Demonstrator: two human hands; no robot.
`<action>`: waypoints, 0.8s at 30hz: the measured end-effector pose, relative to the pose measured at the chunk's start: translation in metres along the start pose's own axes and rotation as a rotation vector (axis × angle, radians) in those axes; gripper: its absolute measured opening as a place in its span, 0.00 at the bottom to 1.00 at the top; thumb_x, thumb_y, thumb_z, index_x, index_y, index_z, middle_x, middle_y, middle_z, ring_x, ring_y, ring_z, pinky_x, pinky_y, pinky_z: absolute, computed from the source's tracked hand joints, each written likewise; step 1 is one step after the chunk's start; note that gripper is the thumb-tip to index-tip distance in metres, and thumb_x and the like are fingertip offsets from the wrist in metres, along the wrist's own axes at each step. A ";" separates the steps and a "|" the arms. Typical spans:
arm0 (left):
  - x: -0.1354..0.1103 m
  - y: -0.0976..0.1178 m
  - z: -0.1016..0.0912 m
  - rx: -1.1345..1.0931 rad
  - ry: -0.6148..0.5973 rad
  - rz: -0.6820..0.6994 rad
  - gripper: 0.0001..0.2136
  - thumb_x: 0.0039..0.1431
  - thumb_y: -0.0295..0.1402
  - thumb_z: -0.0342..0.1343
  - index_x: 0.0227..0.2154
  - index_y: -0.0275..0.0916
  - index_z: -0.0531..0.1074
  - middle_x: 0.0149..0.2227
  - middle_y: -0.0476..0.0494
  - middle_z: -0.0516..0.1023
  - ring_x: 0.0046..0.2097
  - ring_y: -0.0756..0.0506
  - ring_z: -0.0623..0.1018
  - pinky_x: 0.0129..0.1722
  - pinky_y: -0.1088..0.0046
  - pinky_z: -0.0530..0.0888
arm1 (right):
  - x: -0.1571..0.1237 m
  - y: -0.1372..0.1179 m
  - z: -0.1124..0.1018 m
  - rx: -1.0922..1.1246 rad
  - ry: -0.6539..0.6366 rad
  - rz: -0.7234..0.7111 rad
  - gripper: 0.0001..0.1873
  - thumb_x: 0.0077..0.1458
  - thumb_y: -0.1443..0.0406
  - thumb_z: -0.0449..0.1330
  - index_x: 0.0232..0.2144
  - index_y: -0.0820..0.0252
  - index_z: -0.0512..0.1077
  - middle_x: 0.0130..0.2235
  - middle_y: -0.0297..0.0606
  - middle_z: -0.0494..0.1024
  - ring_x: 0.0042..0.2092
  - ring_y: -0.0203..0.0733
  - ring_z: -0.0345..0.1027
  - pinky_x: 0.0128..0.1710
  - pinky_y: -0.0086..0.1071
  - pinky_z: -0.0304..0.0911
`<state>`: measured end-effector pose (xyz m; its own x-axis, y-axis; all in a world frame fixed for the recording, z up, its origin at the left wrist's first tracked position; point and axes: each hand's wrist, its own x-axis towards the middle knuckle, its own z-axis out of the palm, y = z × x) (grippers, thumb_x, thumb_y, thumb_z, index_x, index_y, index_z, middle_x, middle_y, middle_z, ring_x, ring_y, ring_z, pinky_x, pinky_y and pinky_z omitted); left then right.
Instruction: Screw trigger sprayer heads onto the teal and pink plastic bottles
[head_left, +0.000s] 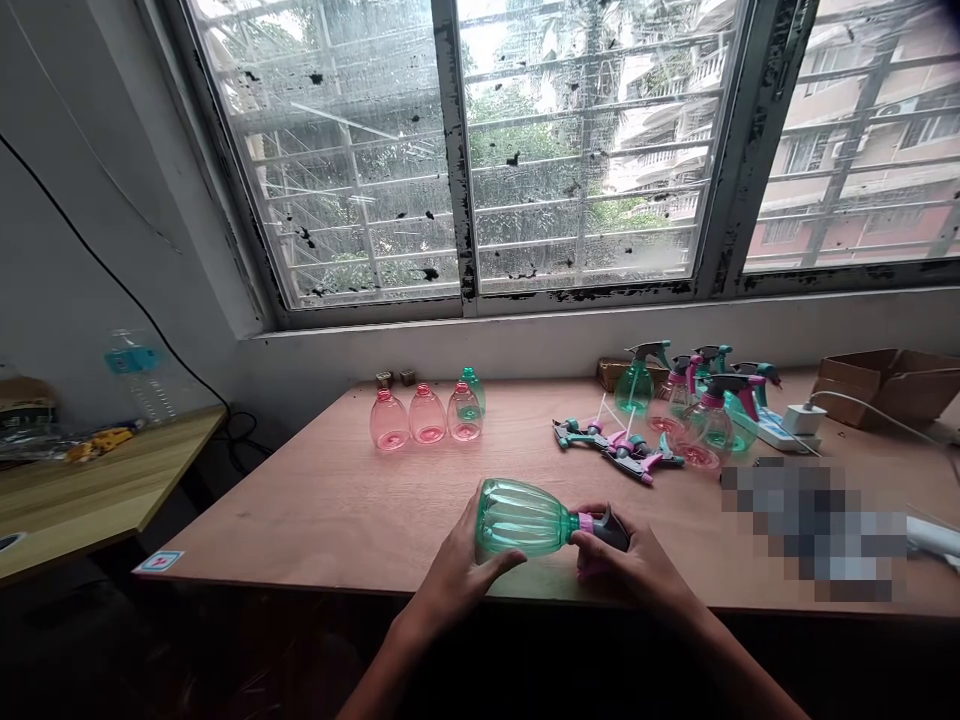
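Over the near edge of the pale reddish-brown wooden tabletop (322, 520), a ribbed, translucent green plastic bottle (521, 517) lay sideways between the two hands, its neck toward three o'clock. The left hand (466, 565) was wrapped around its base at nine o'clock, thumb along the near side. The right hand (634, 562) was closed around the dark grey and pink trigger spray head (611, 530) at the neck; whether the collar was fully seated could not be told. From the held bottle, three translucent pink plastic bottles without heads (427, 415) stood in a row at ten o'clock, a small green one (470, 385) behind the rightmost. Loose grey, green and pink trigger heads (630, 457) lay at two o'clock, with headed spray bottles (703, 432) just beyond.
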<state>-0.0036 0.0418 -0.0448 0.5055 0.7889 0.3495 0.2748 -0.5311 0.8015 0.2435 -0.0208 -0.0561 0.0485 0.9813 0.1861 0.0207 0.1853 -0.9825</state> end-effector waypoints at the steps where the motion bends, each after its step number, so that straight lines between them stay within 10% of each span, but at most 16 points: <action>1: 0.000 -0.001 0.000 0.013 0.006 0.011 0.44 0.56 0.43 0.65 0.69 0.44 0.45 0.68 0.36 0.57 0.68 0.32 0.59 0.66 0.53 0.58 | 0.000 0.001 0.000 0.004 0.008 0.002 0.25 0.51 0.50 0.69 0.43 0.60 0.72 0.26 0.35 0.80 0.27 0.47 0.78 0.29 0.38 0.75; 6: 0.001 -0.006 0.003 0.049 0.005 0.018 0.50 0.54 0.40 0.67 0.69 0.50 0.36 0.69 0.39 0.57 0.68 0.35 0.59 0.67 0.53 0.57 | 0.000 0.000 0.000 0.023 0.015 -0.009 0.23 0.52 0.51 0.68 0.42 0.60 0.72 0.27 0.35 0.80 0.27 0.46 0.77 0.29 0.35 0.74; 24: 0.002 -0.004 0.000 0.032 -0.024 0.048 0.37 0.60 0.41 0.61 0.68 0.45 0.49 0.67 0.38 0.59 0.68 0.35 0.59 0.67 0.55 0.57 | 0.002 0.000 -0.001 0.035 -0.017 0.022 0.23 0.53 0.51 0.68 0.42 0.61 0.72 0.27 0.36 0.81 0.28 0.45 0.76 0.29 0.35 0.73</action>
<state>-0.0042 0.0457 -0.0475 0.5377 0.7550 0.3754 0.2755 -0.5781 0.7680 0.2446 -0.0190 -0.0558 0.0315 0.9859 0.1645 -0.0149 0.1651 -0.9862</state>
